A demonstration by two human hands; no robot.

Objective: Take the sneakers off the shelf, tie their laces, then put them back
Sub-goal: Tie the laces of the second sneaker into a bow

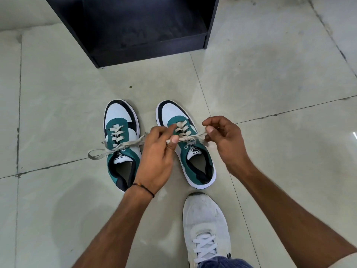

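Both hands, left hand (pixel 158 149) and right hand (pixel 224 136), pinch the right sneaker's (pixel 185 144) laces (pixel 190 137) taut; uneven pulling could slip the knot loose.

I read one brand only. The tongue label of the left sneaker (pixel 121 144) carries the word PUMA in dark letters on white, upside down from where I stand. The tongue label of the right sneaker (pixel 185 144) shows the same PUMA word, likewise inverted and partly crossed by its lace. A small dark mark sits on the side of my own white shoe (pixel 206 229), too small to read.
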